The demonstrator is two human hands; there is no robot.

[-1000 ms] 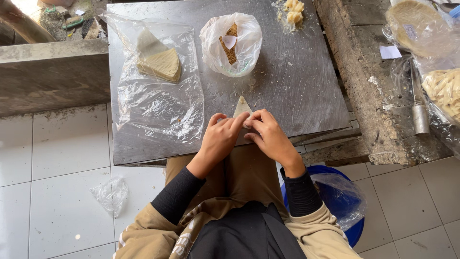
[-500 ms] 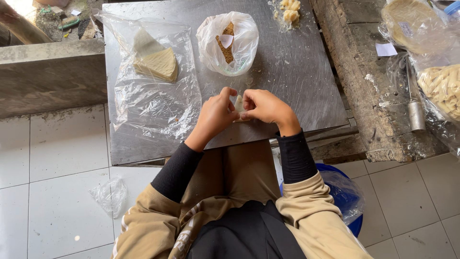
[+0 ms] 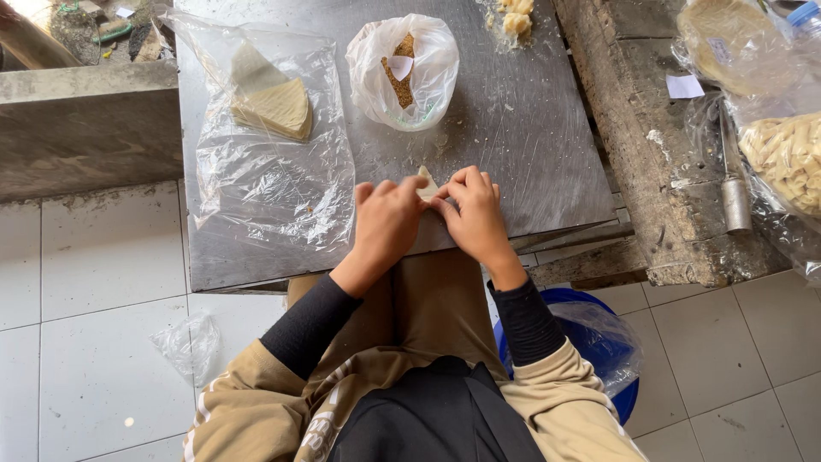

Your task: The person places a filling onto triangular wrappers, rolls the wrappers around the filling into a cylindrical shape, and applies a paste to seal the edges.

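Pinching dough piece point(image 3: 425, 184) btwn hands point(image 3: 432, 218)

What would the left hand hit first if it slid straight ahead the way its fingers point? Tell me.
The left hand points up-right along the metal table. After the pastry at its fingertips, probably the white bag; depth unclear.

Steel table point(image 3: 530, 128), on it a white bag of brown filling point(image 3: 402, 68) at centre back, clear plastic sheet point(image 3: 265, 180) with stacked wrappers point(image 3: 269, 107) leftward, blue bucket point(image 3: 590, 342) under its right corner, wooden bench point(image 3: 641, 154) beside.
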